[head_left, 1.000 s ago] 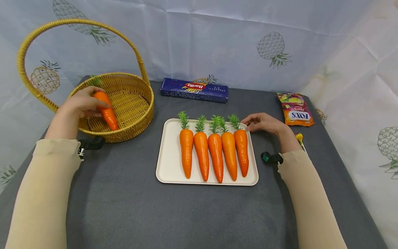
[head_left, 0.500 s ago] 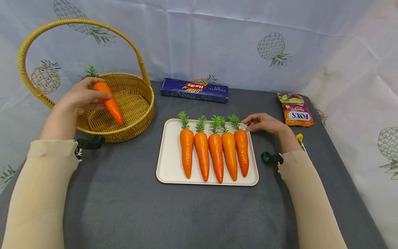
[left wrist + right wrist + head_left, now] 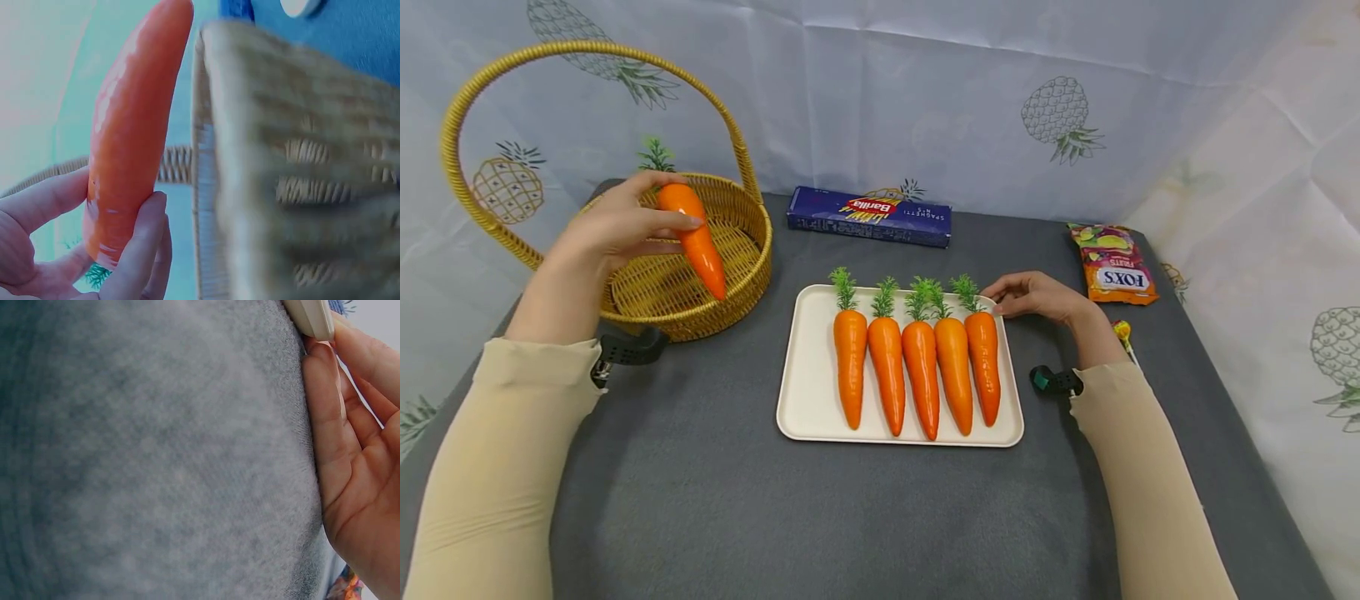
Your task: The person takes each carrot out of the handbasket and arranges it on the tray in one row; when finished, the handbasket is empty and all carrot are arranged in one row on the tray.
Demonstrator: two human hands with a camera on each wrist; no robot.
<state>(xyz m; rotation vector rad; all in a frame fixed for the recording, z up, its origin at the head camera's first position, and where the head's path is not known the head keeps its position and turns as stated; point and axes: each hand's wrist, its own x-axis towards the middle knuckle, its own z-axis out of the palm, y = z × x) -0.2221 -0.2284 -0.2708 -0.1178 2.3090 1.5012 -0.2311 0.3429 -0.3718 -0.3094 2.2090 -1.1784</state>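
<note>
My left hand (image 3: 625, 221) grips an orange carrot (image 3: 694, 237) with a green top, its tip pointing down to the right, above the wicker basket (image 3: 748, 275). In the left wrist view, thumb and fingers wrap the carrot's (image 3: 134, 119) thick end, with the basket's side (image 3: 300, 169) close by. At the far right corner of the cream tray (image 3: 812, 400), my right hand (image 3: 1037, 297) pinches the rim; the right wrist view has the thumb above the tray edge (image 3: 312, 319) and fingers beneath it. Several more carrots (image 3: 904, 367) lie side by side on the tray, tops away from me.
A blue spaghetti box (image 3: 868, 218) lies behind the tray, near the cloth backdrop (image 3: 917, 108). To the right are a Fox's candy bag (image 3: 1112, 262) and a lollipop (image 3: 1122, 332). The basket's tall handle (image 3: 595, 50) arches over its opening.
My left hand has lifted the carrot up out of the basket and moved it rightward, toward the basket's front right rim. The right hand and the tray have stayed put.
</note>
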